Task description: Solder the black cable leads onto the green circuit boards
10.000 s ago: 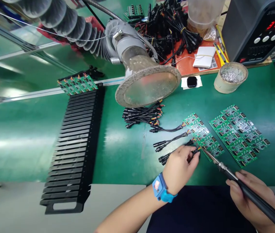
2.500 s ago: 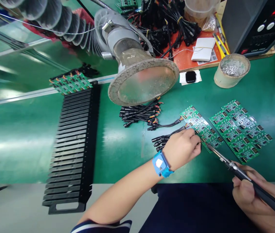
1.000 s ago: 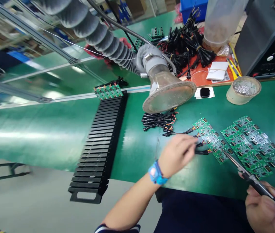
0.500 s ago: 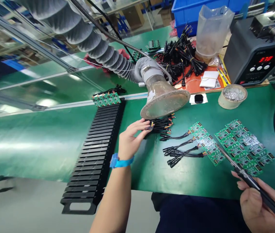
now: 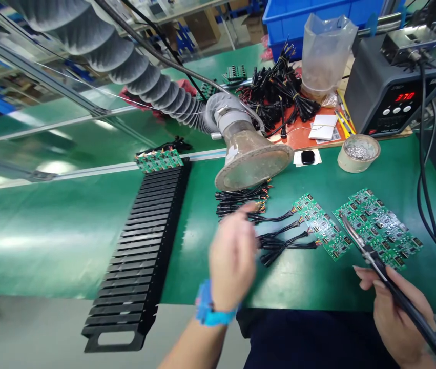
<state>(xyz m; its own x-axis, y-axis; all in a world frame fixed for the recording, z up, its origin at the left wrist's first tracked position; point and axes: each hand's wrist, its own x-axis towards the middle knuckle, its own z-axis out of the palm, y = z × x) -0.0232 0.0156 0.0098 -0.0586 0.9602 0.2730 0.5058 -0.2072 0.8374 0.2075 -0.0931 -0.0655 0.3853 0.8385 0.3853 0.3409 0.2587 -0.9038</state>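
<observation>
Fingers [image 5: 250, 212] of the blurred left hand [image 5: 233, 261] hide the cable [image 5: 241, 197] ends.

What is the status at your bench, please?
Right hand grips iron, tip over boards. Left hand blurred, by cables. Nothing in between.

The red digits "370" glow on the display of the dark grey box-shaped soldering station [image 5: 389, 87] at the far right of the green counter [image 5: 67, 230]; its other small print is too blurred to read.
</observation>
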